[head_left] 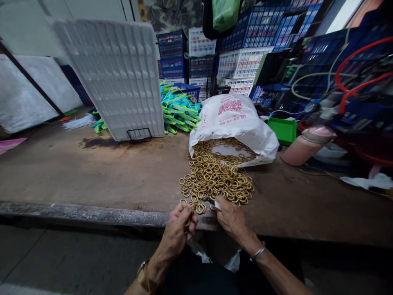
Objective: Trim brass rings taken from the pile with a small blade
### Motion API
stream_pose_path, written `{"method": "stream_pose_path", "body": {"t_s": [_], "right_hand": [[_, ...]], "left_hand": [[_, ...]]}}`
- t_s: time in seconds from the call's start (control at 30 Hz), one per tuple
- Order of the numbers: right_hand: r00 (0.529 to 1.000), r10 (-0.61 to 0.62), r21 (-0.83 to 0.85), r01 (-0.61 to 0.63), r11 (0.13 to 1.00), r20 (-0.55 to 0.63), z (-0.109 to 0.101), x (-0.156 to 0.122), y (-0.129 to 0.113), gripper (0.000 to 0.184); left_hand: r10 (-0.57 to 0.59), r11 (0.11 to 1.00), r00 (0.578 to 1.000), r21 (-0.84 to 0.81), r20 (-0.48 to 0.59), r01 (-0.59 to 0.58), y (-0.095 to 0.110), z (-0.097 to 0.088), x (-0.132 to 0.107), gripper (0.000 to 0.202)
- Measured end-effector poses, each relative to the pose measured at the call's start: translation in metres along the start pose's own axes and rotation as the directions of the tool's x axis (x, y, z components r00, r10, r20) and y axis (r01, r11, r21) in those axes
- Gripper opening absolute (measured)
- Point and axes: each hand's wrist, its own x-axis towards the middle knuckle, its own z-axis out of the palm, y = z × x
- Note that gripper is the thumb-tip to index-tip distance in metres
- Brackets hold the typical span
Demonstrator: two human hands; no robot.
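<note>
A pile of small brass rings spills from a white sack lying on its side on the brown workbench. My left hand is at the bench's near edge, fingers curled round a few rings. My right hand is beside it, pinching a small pale tool whose tip touches the near edge of the pile. A watch is on my left wrist and a metal bangle on my right.
A white moulded tray leans upright at the back of the bench. Green and blue hangers lie behind it. Stacked blue and white crates fill the back. A green box, a pink bottle and hoses crowd the right.
</note>
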Motion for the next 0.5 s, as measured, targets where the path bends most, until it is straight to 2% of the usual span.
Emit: {"method": "stream_pose_path", "body": {"t_s": [0.1,0.2,0.33,0.5], "right_hand": [[0.998,-0.066,0.078,0.066,0.995,0.005,0.001,-0.004,-0.012,0.021],[0.997,-0.073,0.122,0.068,0.990,0.036,0.004,-0.006,-0.027,0.025],[0.996,-0.052,0.076,0.046,0.996,0.078,0.009,-0.002,-0.038,0.025],[0.997,0.001,0.039,-0.004,0.999,0.082,0.016,0.003,-0.037,0.026]], "left_hand": [[0.021,0.994,0.999,-0.103,-0.039,-0.025,0.000,-0.010,0.007,0.025],[0.016,0.986,0.999,-0.164,-0.049,-0.024,0.000,-0.020,0.011,0.020],[-0.013,0.960,1.000,-0.279,-0.015,0.009,0.003,-0.029,0.012,0.018],[-0.110,0.909,0.993,-0.409,-0.039,0.084,0.005,-0.034,0.015,0.017]]}}
